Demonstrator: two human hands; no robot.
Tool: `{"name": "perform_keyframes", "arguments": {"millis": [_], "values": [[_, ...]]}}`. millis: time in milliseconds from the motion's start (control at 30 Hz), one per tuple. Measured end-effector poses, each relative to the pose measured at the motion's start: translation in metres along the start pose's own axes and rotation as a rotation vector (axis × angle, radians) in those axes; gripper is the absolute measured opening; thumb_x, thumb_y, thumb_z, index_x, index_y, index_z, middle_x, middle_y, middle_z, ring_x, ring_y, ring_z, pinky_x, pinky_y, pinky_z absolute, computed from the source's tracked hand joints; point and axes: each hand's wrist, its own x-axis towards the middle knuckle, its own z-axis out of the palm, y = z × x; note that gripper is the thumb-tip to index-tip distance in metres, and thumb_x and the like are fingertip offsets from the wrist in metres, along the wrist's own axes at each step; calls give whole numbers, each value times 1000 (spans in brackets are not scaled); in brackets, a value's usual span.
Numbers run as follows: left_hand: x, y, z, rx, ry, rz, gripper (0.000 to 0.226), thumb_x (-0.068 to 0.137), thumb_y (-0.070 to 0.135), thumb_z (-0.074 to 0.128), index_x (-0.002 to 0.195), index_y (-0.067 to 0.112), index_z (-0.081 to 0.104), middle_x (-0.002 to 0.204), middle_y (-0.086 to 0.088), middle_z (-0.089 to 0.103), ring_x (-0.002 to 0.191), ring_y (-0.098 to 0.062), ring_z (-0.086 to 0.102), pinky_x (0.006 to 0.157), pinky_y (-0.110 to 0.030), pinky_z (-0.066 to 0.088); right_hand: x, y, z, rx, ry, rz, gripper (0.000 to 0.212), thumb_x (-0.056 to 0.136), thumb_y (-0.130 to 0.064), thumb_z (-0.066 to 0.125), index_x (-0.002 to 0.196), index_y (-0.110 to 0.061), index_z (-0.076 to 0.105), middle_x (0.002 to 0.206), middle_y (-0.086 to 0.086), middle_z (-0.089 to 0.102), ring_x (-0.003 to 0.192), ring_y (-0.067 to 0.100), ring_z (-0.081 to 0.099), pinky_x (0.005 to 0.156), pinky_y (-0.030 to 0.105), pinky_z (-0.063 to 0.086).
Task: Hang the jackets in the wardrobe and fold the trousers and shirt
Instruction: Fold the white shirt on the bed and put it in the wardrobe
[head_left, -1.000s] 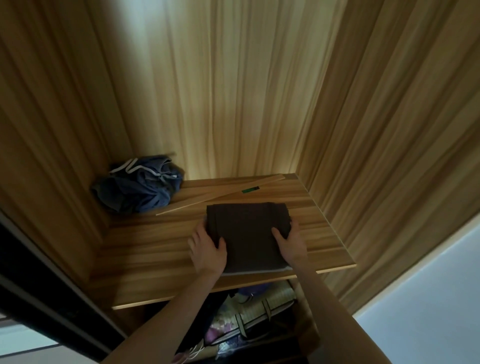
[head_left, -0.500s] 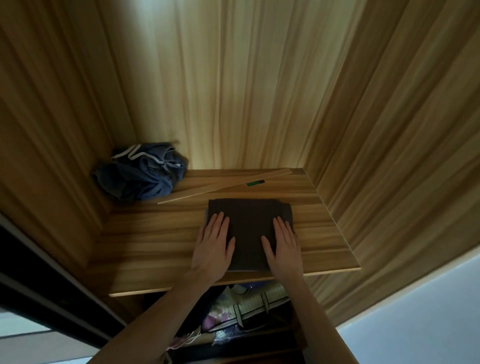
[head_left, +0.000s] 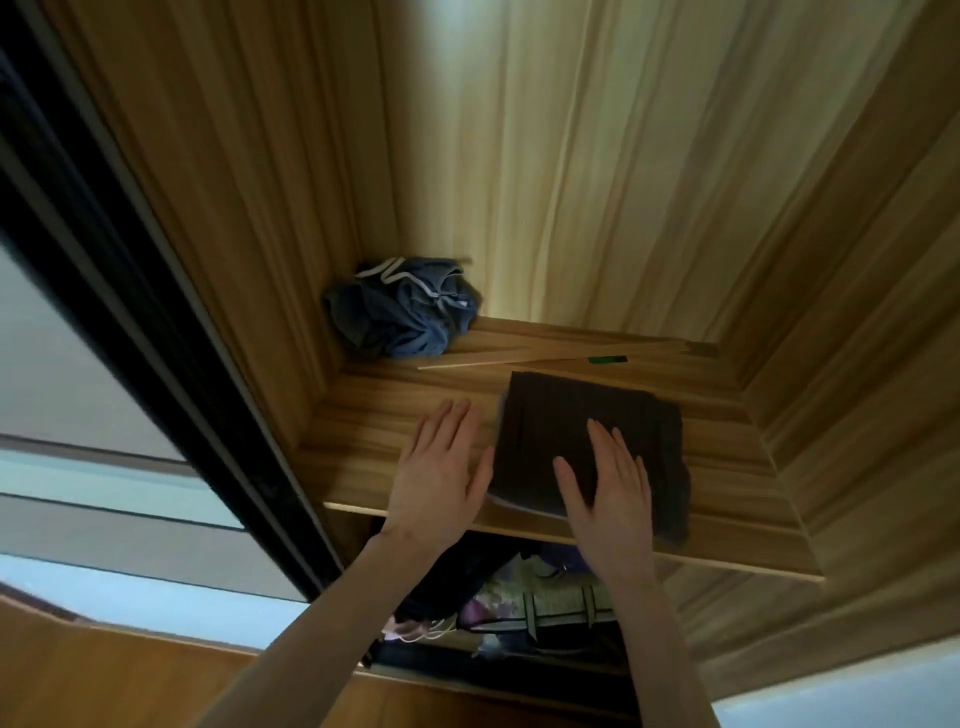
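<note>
A folded dark garment (head_left: 587, 447), brown-black and squared off, lies flat on the wooden shelf (head_left: 363, 457) inside the wardrobe, toward the shelf's right half, with its near edge close to the shelf's front lip. Whether it is the trousers or the shirt cannot be told.

The right hand (head_left: 608, 493) rests palm-down on the garment's near part, fingers straight and slightly spread, gripping nothing. The left hand (head_left: 441, 478) lies flat on the bare wood just beside the garment's left edge, fingers straight and close together; its thumb side nearly meets the cloth.

Half a second ago both hands pressed on the garment, one at each side; now the left hand has slid off onto the shelf, while the right has shifted toward the garment's middle. A second ago both hands gripped its sides with curled fingers. The camera has also swung left, so the garment sits further right in view.

Behind the garment a thin wooden strip (head_left: 545, 356) with a green label (head_left: 608, 359) lies slantwise across the shelf. In the back left corner sits a crumpled blue garment (head_left: 405, 312) with pale trim. Below the shelf, mixed items (head_left: 535, 608) show dimly. A dark sliding-door frame (head_left: 156, 332) runs along the left.
</note>
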Motion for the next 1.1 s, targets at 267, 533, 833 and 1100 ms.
{"name": "perform_keyframes", "arguments": {"millis": [267,533,833,1100], "values": [[-98,-67,-80,-75,276,-154,45,106,33,50,145,11,56,146,-4,60,140,-24,51,116,-46,41,-37,-133,20,87,-54,-244,68,104,-64,38,160,-24,36,166,-3,37,156,11,23,129,39,13],[-257,-162,-182,-29,419,-499,48,106,42,50,148,20,56,151,-1,58,141,-27,53,115,-50,44,-125,-288,58,179,-147,-491,63,105,-53,53,159,-24,39,165,-3,39,156,14,25,128,49,21],[-419,-244,-298,170,495,-687,46,106,36,52,146,15,56,147,-6,61,137,-29,56,115,-50,44,-237,-451,101,247,-294,-738,65,107,-57,37,160,-19,38,167,-3,37,159,16,21,131,40,9],[-519,-299,-370,234,576,-847,45,106,34,54,147,16,54,146,-5,61,136,-25,57,112,-49,49,-306,-565,143,295,-433,-927,76,99,-68,30,160,-22,38,167,-1,38,157,19,28,130,41,14]]}}
